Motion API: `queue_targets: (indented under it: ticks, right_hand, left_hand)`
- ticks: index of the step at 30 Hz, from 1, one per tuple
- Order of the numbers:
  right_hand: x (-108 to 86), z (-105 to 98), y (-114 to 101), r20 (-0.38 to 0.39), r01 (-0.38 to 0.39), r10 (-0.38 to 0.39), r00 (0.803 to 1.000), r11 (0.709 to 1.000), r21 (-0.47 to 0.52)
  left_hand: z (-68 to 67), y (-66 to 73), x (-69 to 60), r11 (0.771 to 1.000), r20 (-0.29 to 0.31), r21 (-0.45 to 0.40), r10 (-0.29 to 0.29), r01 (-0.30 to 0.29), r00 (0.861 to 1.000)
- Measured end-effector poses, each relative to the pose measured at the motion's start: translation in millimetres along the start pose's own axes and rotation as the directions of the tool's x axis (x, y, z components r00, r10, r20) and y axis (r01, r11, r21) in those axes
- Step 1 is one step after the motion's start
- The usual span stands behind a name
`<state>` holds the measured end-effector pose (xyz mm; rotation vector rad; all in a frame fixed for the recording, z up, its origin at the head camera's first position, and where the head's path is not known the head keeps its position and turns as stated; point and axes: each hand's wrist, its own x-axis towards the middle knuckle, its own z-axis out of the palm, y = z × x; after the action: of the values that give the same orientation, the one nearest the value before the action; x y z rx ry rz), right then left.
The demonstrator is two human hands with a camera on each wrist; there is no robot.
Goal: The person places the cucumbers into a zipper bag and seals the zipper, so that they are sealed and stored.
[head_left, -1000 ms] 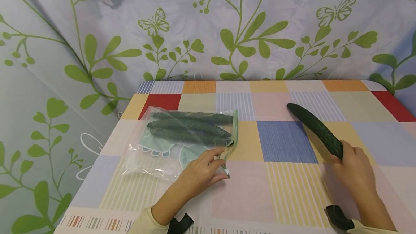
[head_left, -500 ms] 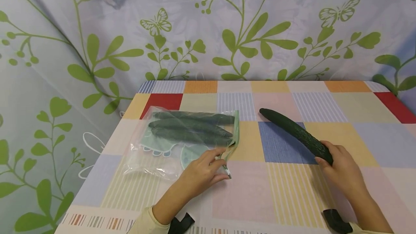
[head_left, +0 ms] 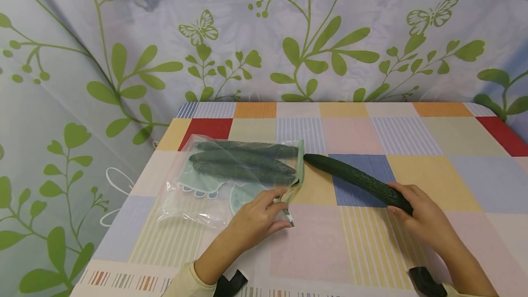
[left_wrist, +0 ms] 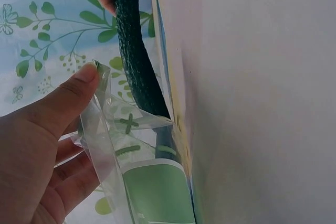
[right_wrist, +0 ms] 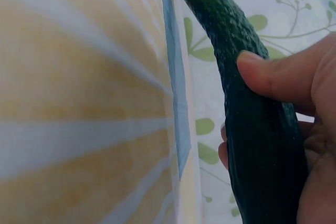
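"What's changed on your feed?"

"The cucumber (head_left: 356, 176). I had it well over toward the tabletop's (head_left: 305, 242) right edge a second ago; now I see it slanting leftward, its tip right at the green strip (head_left: 301, 162) along the mouth of the bag (head_left: 194, 210)."

"Is the tip past the strip?"

"I can't tell. It looks to me like contact at most, on the half of the mouth toward the far edge."

"And the hands?"

"I see the right hand (head_left: 421, 217) grasping the cucumber's rear end, thumb on one side. The left hand (head_left: 257, 217) hasn't shifted: it pinches the bag's mouth at the corner toward the tabletop's near edge."

"Where's the bag?"

"Toward the left edge, lying flat, three more cucumbers (head_left: 241, 159) inside."

"So what does it mean?"

"The approach looks done, I'd judge; getting the tip between the layers is the fussy part, since the plastic could snag."
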<state>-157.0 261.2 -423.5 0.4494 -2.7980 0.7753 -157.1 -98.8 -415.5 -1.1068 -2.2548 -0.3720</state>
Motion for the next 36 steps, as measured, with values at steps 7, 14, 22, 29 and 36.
queue_targets:
  ticks: [7, 14, 22, 29, 36]
  right_hand:
    - [-0.8, -0.3, -2.1, -0.007, -0.003, 0.003, 1.0, 1.0, 0.02]
    - [-1.9, -0.7, -3.1, -0.032, 0.017, -0.016, 0.999, 0.999, 0.029]
    - [-2.5, -2.0, -4.6, -0.04, 0.025, -0.024, 0.999, 0.999, 0.035]
    - [-3.2, -4.3, -2.8, -0.093, 0.086, -0.084, 0.992, 0.996, 0.014]
    - [-4.6, -2.8, -5.7, -0.102, 0.166, -0.16, 0.982, 0.984, 0.058]
  left_hand:
    - [0.4, 0.5, 0.0, 1.0, -0.001, 0.003, 0.004, -0.004, 1.0]
    - [-0.2, 0.8, -0.5, 1.0, -0.004, 0.003, 0.006, -0.006, 1.0]
    - [-1.4, 1.3, 0.0, 1.0, -0.001, 0.004, 0.003, -0.003, 1.0]
    - [-1.8, 1.1, 0.1, 1.0, 0.0, 0.0, 0.002, -0.002, 1.0]
    - [-2.9, 1.6, 0.7, 1.0, -0.002, -0.003, -0.005, 0.005, 1.0]
